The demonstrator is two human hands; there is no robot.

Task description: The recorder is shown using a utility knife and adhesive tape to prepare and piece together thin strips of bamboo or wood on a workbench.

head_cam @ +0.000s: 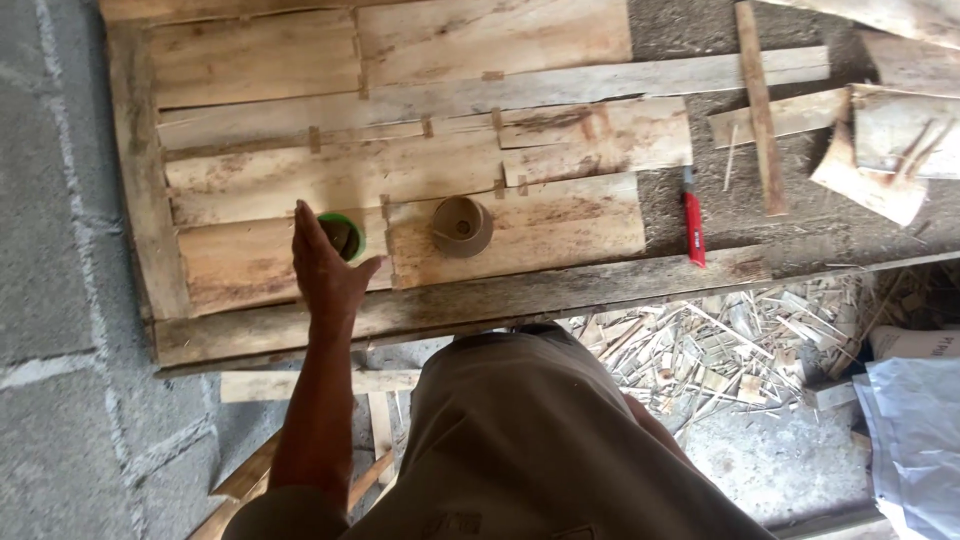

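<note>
My left hand (322,262) reaches out over a panel of joined veneer sheets (420,170), its fingers apart and touching a small round green-rimmed container (347,236). Just to the right of it a roll of brown tape (461,226) lies flat on the sheets. My right hand is hidden behind my body; only a bit of the arm shows near my hip.
A red utility knife (692,222) lies to the right of the sheets. Loose strips and veneer pieces (870,140) sit at the far right. Wood scraps (740,340) pile below the bench edge. A grey block wall (50,250) is at left, white sacks (915,420) at lower right.
</note>
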